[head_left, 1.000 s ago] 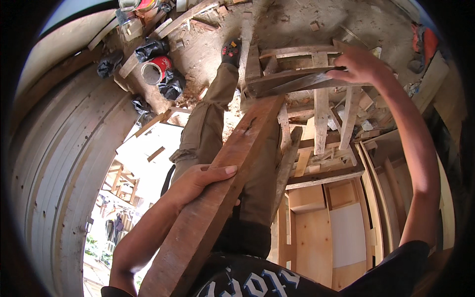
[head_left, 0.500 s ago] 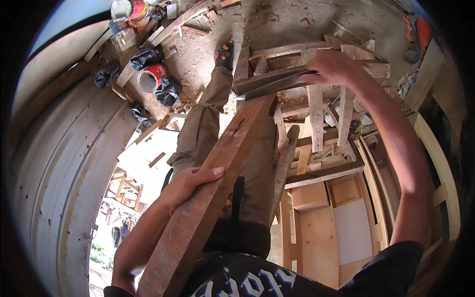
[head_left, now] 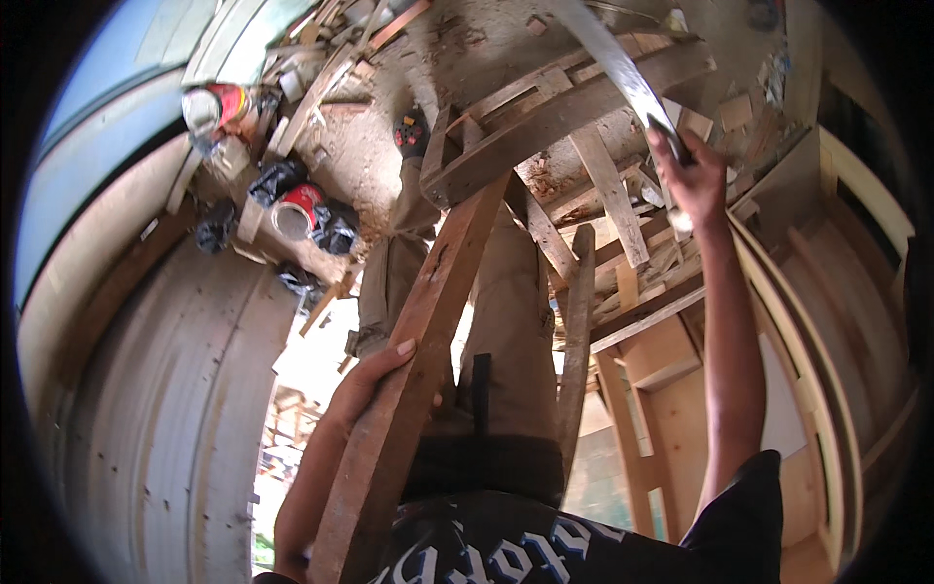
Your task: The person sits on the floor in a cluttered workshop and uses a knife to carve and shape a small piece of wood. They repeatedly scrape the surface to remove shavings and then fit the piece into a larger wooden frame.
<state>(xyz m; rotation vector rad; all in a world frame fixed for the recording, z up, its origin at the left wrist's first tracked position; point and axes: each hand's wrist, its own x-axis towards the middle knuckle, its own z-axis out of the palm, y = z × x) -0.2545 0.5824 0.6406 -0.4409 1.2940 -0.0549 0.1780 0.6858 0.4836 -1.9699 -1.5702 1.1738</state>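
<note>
A long squared wooden beam (head_left: 413, 355) slants from beside my body to a wooden trestle (head_left: 545, 131), its far end resting at the trestle's near edge. My left hand (head_left: 375, 375) wraps around the beam midway, thumb on top, the other fingers mostly hidden beneath. Off to the right and above the trestle, my right hand (head_left: 693, 180) is closed around the dark handle of a long steel blade (head_left: 623, 73). The blade points up and away to the left, apart from the beam. Its edge is too blurred to show whether it has teeth.
Paint cans (head_left: 299, 212) and black plastic bags (head_left: 216, 226) lie on the dirt floor at left, among wood scraps. A corrugated metal sheet (head_left: 165, 389) lines the left side. On the right stands a light wooden cabinet frame (head_left: 671, 409). My legs straddle the beam.
My right hand has swung the blade off the beam's far end, out to the right and toward me. My left hand keeps hold of the beam. The whole view has shifted.
</note>
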